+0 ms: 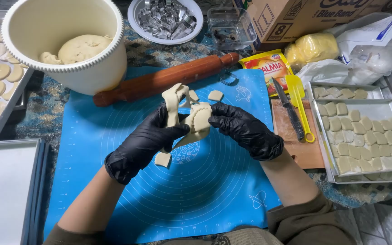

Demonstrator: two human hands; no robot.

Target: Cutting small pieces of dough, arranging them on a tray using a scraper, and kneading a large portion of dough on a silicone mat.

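Black-gloved left hand [153,136] and right hand [243,129], both curled closed around one clump of pale dough scraps [191,115], held above the blue silicone mat [114,149]. Loose dough pieces on mat. Wooden rolling pin [164,80] behind.

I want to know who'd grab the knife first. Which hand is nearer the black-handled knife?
Right. The right hand sits just left of the knife; the left hand is farther off, beyond the dough scraps.
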